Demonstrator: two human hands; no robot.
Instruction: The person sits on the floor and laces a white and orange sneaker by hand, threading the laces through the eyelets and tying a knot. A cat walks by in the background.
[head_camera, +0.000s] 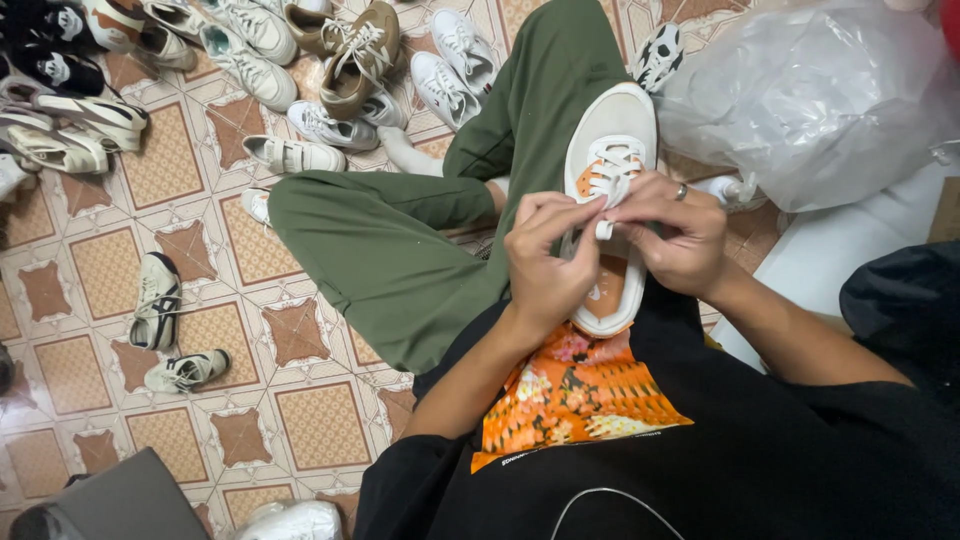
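Note:
A cream and orange sneaker (612, 130) rests on my lap, toe pointing away from me. My left hand (545, 260) and my right hand (672, 230) meet over its tongue, each pinching the white shoelace (606, 178) between thumb and fingers. A ring sits on a finger of my right hand. The sneaker's heel end is partly hidden under both hands. My legs, in green trousers (400, 240), are crossed beneath the sneaker.
Many sneakers lie scattered on the patterned tile floor (300, 420), white pairs (300, 140) and a brown one (360, 60) at the top, two more (165, 330) at the left. A large clear plastic bag (810, 90) bulges at the upper right. A grey object (110, 500) sits bottom left.

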